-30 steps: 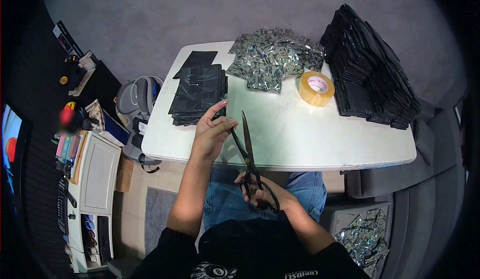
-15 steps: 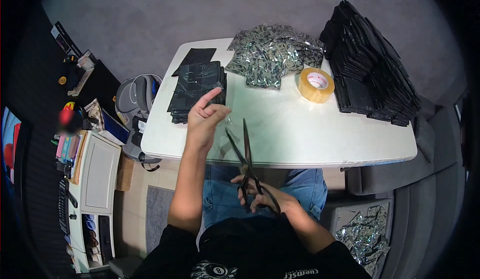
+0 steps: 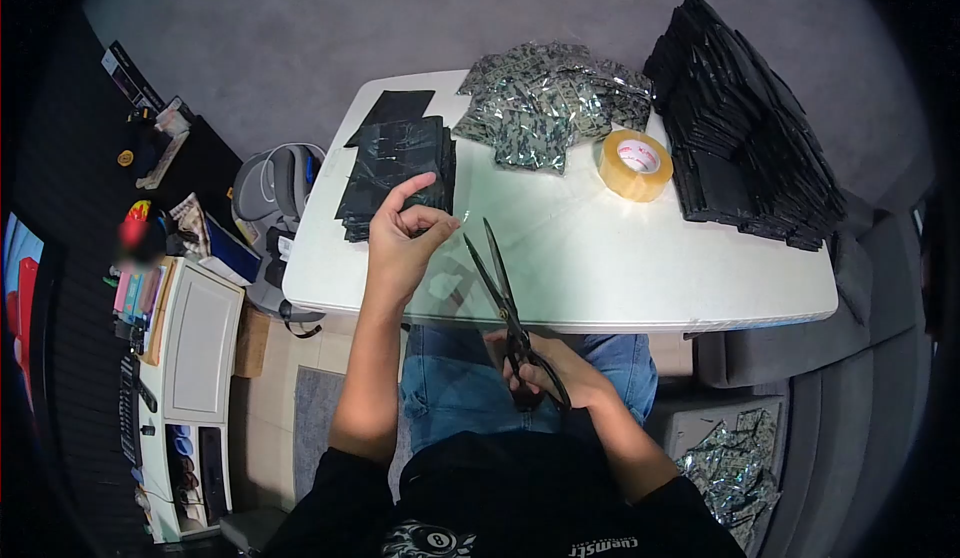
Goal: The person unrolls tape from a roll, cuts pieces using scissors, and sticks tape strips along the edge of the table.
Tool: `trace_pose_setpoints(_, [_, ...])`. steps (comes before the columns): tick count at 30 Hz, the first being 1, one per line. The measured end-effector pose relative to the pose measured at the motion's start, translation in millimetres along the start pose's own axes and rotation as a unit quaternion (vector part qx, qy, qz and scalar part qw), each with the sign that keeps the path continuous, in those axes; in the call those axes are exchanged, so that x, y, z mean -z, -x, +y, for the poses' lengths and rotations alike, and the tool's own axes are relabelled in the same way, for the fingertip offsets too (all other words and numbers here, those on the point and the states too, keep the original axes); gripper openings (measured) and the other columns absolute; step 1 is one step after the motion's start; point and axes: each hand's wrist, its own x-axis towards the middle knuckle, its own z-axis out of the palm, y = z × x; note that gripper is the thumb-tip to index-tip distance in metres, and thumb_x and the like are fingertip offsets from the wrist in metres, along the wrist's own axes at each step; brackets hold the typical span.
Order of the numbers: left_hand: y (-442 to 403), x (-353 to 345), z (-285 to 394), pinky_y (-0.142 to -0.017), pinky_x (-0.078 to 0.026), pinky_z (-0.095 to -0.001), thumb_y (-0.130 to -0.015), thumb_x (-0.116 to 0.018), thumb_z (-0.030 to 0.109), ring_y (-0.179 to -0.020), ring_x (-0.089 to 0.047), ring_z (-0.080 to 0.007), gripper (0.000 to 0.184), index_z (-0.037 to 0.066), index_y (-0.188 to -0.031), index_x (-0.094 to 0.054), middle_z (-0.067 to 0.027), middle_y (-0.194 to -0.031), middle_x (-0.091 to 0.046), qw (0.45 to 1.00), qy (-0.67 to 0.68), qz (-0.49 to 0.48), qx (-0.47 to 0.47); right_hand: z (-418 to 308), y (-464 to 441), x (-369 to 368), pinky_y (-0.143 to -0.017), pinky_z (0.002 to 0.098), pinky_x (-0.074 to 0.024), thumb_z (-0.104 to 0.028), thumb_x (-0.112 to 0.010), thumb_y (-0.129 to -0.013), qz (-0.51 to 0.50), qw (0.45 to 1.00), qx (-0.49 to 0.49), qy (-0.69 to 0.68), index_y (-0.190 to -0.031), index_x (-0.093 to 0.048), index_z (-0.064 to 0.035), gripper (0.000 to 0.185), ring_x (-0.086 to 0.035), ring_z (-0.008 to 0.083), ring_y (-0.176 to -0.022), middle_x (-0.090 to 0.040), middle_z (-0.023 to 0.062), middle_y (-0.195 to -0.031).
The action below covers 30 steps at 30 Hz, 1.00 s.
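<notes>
My right hand (image 3: 565, 366) grips the handles of a pair of dark scissors (image 3: 506, 308) at the table's front edge. Their blades are slightly apart and point away from me over the white table (image 3: 650, 268). My left hand (image 3: 405, 236) is raised over the table, left of the blade tips, with thumb and index finger bent toward each other. A small clear, shiny strip shows at the thumb tip; its full shape is hard to see. Behind this hand lies a stack of flat black packets (image 3: 395, 163).
Camouflage-patterned pouches in clear plastic (image 3: 530, 128) lie at the back middle, beside a roll of clear tape (image 3: 637, 166). A tall stack of black packets (image 3: 740, 148) fills the right end. More patterned pouches (image 3: 725, 468) lie low at the right, near a grey sofa (image 3: 840, 358).
The scissors have moved slightly right and their blades have come closer together. My right hand has closed more around the handles. My left hand has shifted slightly left, still raised.
</notes>
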Motion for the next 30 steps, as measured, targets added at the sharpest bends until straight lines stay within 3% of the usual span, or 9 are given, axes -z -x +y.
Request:
trace_pose_setpoints(3, [1, 1, -3, -0.087, -0.058, -0.0264, -0.09, -0.076, -0.013, -0.09, -0.075, -0.0125, 0.066, -0.004, -0.151, -0.052, -0.0106, -0.096, -0.08, 1.0, -0.017, 0.01, -0.009, -11, -6, -1, -0.073, 0.0304, -0.0549, -0.037, -0.061, -0.11, 0.0, 1.0, -0.012, -0.027, -0.155, -0.054, -0.01, 0.053, -0.068, 0.013, -0.081, -0.067, 0.0032, -0.089])
trace_pose_setpoints(6, [2, 1, -6, -0.085, -0.058, -0.0255, -0.09, -0.076, -0.014, -0.089, -0.075, -0.0123, 0.067, -0.004, -0.151, -0.051, -0.0107, -0.095, -0.081, 0.999, -0.029, 0.015, -0.015, -9, -11, -4, -0.064, 0.0207, -0.0483, -0.052, -0.067, -0.107, 0.008, 0.997, -0.018, -0.069, -0.157, -0.053, -0.0031, 0.071, -0.066, 0.0079, -0.08, -0.068, 0.0017, -0.098])
trace_pose_setpoints(9, [4, 3, -7, -0.084, -0.059, -0.0255, -0.09, -0.076, -0.014, -0.087, -0.075, -0.0127, 0.069, -0.004, -0.152, -0.05, -0.0113, -0.096, -0.081, 1.0, -0.017, 0.018, -0.008, -12, -15, -8, -0.073, 0.0306, -0.055, -0.038, -0.062, -0.111, 0.036, 0.998, -0.019, -0.055, -0.149, -0.06, -0.006, 0.05, -0.066, 0.0113, -0.077, -0.065, 0.0022, -0.086])
trace_pose_setpoints(18, [6, 3, 0, -0.079, -0.063, -0.0286, -0.091, -0.076, -0.012, -0.085, -0.077, -0.0163, 0.071, -0.005, -0.155, -0.046, -0.0145, -0.097, -0.08, 1.0, -0.001, 0.024, 0.018, -22, -15, -6, -0.065, 0.0244, -0.0523, -0.025, -0.065, -0.111, 0.069, 0.996, -0.026, -0.041, -0.143, -0.065, -0.0041, 0.038, -0.061, 0.0059, -0.07, -0.061, -0.0029, -0.081])
trace_pose_setpoints(21, [5, 3, 0, -0.08, -0.064, -0.0297, -0.09, -0.076, -0.013, -0.086, -0.078, -0.0168, 0.072, -0.006, -0.155, -0.045, -0.0149, -0.097, -0.08, 1.0, 0.004, 0.023, 0.019, -21, -14, -2, -0.067, 0.025, -0.0528, -0.033, -0.061, -0.113, 0.057, 0.997, -0.033, -0.032, -0.147, -0.062, -0.0032, 0.045, -0.065, 0.0089, -0.071, -0.065, 0.0001, -0.085])
trace_pose_setpoints(30, [6, 1, 0, -0.081, -0.065, -0.0304, -0.091, -0.077, -0.011, -0.086, -0.078, -0.0173, 0.072, -0.006, -0.155, -0.045, -0.0151, -0.096, -0.081, 0.999, 0.008, 0.026, 0.023, -28, -13, -2, -0.06, 0.0236, -0.0505, -0.028, -0.069, -0.11, 0.092, 0.994, -0.057, -0.028, -0.139, -0.069, -0.0048, 0.037, -0.058, 0.0051, -0.064, -0.059, -0.0037, -0.077])
